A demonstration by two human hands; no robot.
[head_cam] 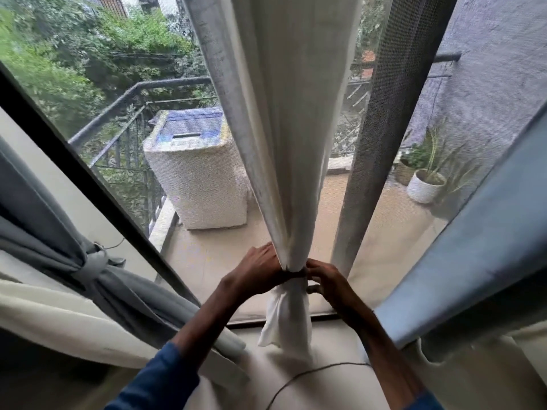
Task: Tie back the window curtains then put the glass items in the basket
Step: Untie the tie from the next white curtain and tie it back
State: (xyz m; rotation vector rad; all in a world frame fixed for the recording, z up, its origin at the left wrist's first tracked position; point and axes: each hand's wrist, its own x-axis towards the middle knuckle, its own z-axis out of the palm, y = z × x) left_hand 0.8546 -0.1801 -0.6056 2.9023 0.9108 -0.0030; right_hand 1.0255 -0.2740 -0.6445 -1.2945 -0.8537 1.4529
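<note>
**A:** Which step is this?

**B:** The curtains. The white curtain (284, 143) hangs in the middle of the window, gathered into a narrow neck low down, with a dark tie (296, 271) round that neck. The grey curtain (44, 232) on the left is already knotted back. The blue curtain (473, 232) on the right hangs loose, as far as I can see.

**A:** And the hands?

**B:** The left hand (257, 270) is curled round the gathered cloth at the tie, with its fingers going behind it. The right hand (328, 281) is curled too, its fingertips pinching the tie on the right side. Whether it has a loose end, I cannot tell.

**A:** What next?

**B:** I'd judge the tie wants pulling snug and knotting, with the left hand holding the bundle bunched so the folds don't slip out. After that, probably the blue curtain.

**A:** The glass items and the basket?

**B:** Neither is in view, so that half looks not yet begun.
</note>
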